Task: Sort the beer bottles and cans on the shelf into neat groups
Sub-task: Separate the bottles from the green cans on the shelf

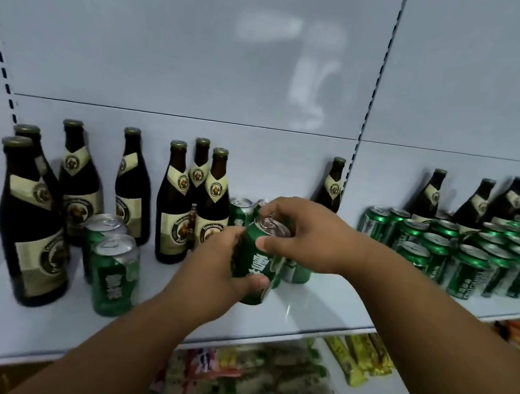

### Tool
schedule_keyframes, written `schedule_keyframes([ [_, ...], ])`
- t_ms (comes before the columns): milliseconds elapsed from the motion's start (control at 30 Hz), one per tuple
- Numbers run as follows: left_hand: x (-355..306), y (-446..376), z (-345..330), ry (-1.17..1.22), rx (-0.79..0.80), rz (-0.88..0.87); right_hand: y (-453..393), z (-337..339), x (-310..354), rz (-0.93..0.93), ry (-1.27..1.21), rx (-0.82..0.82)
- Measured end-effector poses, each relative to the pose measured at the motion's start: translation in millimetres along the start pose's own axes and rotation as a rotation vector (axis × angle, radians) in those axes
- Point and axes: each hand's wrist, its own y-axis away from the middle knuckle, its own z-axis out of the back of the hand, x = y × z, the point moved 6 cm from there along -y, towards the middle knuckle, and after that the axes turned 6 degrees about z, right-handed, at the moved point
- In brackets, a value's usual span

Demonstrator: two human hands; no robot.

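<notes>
Above the shelf point(320, 307), both hands, left point(218, 277) and right point(303, 232), clamp fingers on one tilted can point(258, 262); can group point(463, 253) lies right.

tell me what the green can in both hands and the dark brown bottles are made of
Green can: looks like painted metal, given its bare silvery pull-tab top. Dark brown bottles: probably glossy glass, with cream paper-looking labels and metal-looking caps.

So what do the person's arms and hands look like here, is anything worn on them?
Both forearms are bare up to the picture's lower edge; no sleeves show. The left hand and the right hand wear no gloves, and no rings, watch or bracelet can be seen. The nails look short and plain.
</notes>
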Motion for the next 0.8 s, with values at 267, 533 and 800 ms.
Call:
schedule_keyframes([
  [267,-11.1,-16.6,-115.1,0.192,-0.073,0.098,48.2,19.9,-95.9,-0.107,-0.114,-0.070],
  [533,-11.0,-59.9,-175.5,0.008,-0.103,0.105,55.5,29.2,-161.2,-0.230,-0.094,-0.118],
  [800,-7.6,-80.2,-194.5,-0.036,-0.154,0.149,50.3,27.2,-189.8,-0.179,-0.047,-0.115],
])
